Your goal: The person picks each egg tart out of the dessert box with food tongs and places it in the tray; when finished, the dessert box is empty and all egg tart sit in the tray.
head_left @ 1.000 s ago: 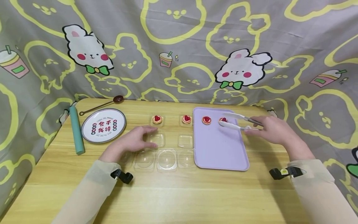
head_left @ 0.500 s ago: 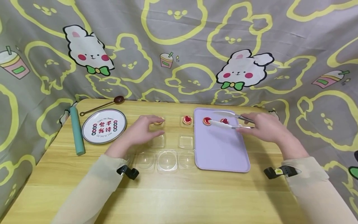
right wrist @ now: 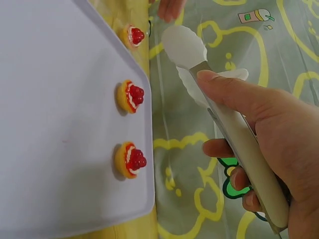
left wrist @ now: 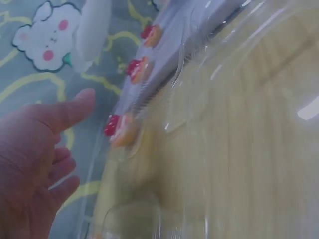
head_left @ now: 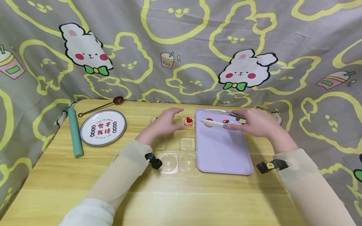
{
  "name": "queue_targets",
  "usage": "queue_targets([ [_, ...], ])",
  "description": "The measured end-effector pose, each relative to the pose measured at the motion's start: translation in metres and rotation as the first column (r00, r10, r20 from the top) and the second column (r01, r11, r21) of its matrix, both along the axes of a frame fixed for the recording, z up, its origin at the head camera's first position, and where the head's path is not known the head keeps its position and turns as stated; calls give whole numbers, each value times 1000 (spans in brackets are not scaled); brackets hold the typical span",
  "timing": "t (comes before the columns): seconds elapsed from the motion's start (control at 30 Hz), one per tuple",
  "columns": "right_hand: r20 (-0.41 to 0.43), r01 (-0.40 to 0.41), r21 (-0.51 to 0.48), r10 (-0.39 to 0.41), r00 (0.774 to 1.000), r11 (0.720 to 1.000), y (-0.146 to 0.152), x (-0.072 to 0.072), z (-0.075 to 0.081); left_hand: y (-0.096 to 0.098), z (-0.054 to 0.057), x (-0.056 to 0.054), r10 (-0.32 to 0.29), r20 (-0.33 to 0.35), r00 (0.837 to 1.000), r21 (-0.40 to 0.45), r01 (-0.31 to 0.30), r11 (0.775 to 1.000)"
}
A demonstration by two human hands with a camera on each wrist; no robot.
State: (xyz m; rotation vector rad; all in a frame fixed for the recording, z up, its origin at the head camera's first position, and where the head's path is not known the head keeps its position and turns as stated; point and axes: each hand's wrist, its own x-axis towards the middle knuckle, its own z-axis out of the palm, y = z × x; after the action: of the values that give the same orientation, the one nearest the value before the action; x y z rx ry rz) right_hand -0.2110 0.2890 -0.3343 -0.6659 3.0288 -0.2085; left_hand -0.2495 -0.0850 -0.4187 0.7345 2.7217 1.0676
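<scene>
My right hand (head_left: pixel 255 122) grips a pair of tongs (right wrist: pixel 239 149) with white tips, held spread apart above the lilac tray (head_left: pixel 223 153). Two small red-topped tarts sit near the tray's far end: the left tart (right wrist: pixel 130 97) and the right tart (right wrist: pixel 130 160). Nothing is between the tong tips in the right wrist view. My left hand (head_left: pixel 167 122) holds nothing; its thumb and fingers are spread just left of a tart (head_left: pixel 188 121) in a clear plastic box. Another tart (head_left: pixel 154 119) is mostly hidden behind this hand.
Clear plastic boxes, among them a square one (head_left: pixel 187 143) and a round-domed one (head_left: pixel 168 162), lie left of the tray. Farther left are a white plate (head_left: pixel 103 127), a teal rolling pin (head_left: pixel 74 133) and a brown spoon (head_left: pixel 118 100). A patterned curtain (head_left: pixel 186 81) hangs behind the table.
My left hand has moved right and away from me, from the left tart toward the tart by the tray. My right hand has shifted left with the tongs over the tray's tarts.
</scene>
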Motion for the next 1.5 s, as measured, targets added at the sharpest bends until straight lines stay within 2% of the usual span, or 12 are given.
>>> queue_targets([
  [0.17, 22, -21, -19, 21, 1000, 1000, -5, -7, -1, 19, -6, -15, -8, 40, 999, -100, 12, 995],
  [0.3, 19, -38, -12, 38, 999, 999, -8, -10, -4, 27, -11, -24, -14, 85, 996, -114, 23, 993],
  [0.47, 20, -63, -11, 63, 998, 998, -10, -14, -8, 30, -20, -30, -23, 92, 995, -108, 33, 994],
  [0.73, 67, -89, -8, 89, 994, 996, -23, -19, -10, 25, -19, -22, 12, 134, 991, -85, 0, 996],
  [1.03, 105, -145, 41, 140, 985, 989, -45, -29, -15, 26, -16, -12, 46, 171, 984, -65, -35, 997],
  [1.3, 175, -139, 102, 120, 977, 985, -69, -40, -15, 28, -17, -12, 73, 180, 981, -62, -62, 996],
  [1.5, 157, -161, 182, 133, 979, 970, -83, -43, -11, 29, -18, -13, 82, 189, 978, -63, -71, 995],
])
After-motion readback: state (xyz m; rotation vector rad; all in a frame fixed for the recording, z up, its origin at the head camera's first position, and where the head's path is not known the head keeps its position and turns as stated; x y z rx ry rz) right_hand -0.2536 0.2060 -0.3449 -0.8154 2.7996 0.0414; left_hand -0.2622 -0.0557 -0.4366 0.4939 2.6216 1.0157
